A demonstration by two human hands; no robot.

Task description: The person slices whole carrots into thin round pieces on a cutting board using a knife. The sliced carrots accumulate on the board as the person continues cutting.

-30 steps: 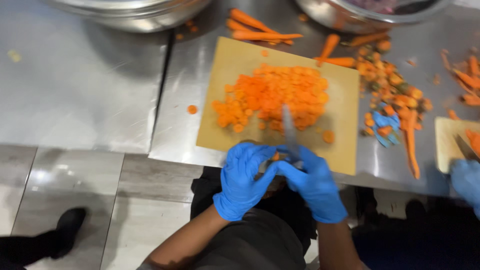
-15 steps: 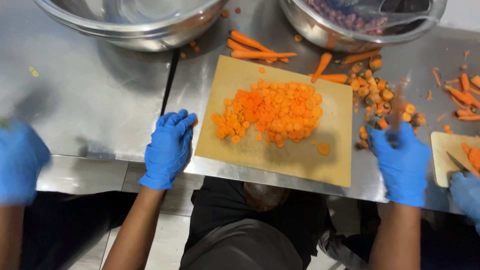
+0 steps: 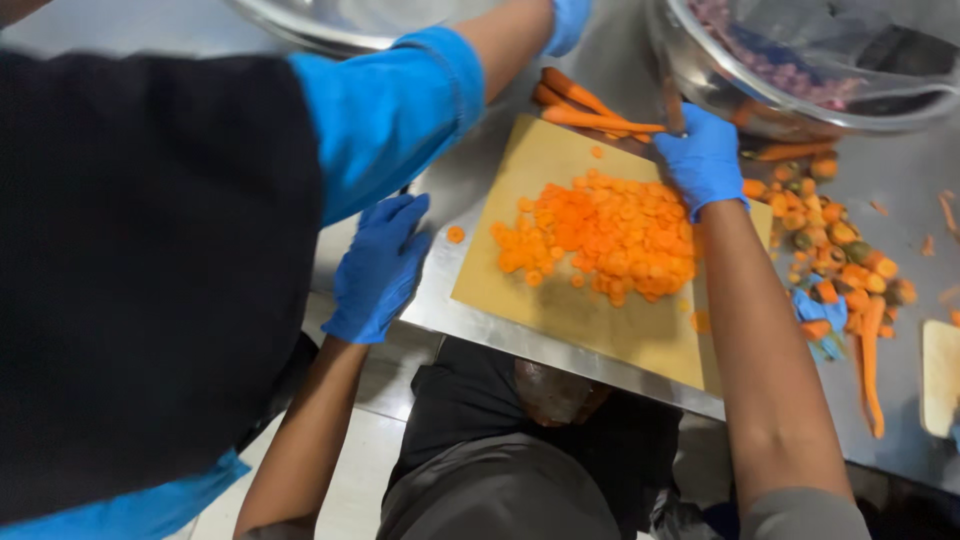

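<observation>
A tan cutting board (image 3: 560, 295) lies on the steel table and carries a heap of sliced carrot rounds (image 3: 610, 232). My left hand (image 3: 380, 265), in a blue glove, rests flat on the table edge just left of the board, fingers spread and holding nothing. My right hand (image 3: 700, 155), also gloved, reaches over the slices to the board's far edge, next to whole peeled carrots (image 3: 590, 112). Its fingers curl down there; whether they grip anything is hidden.
Another person's arm (image 3: 200, 230), black sleeve with blue cuff, crosses from the left to a steel bowl (image 3: 330, 30). A second steel bowl (image 3: 800, 115) holds purple pieces. Carrot ends and scraps (image 3: 840, 240) lie right of the board, beside a second board (image 3: 940, 375).
The other person's arm has swung in across the left side. My right hand moved from right of the board to its far edge. My left hand stayed left of the board.
</observation>
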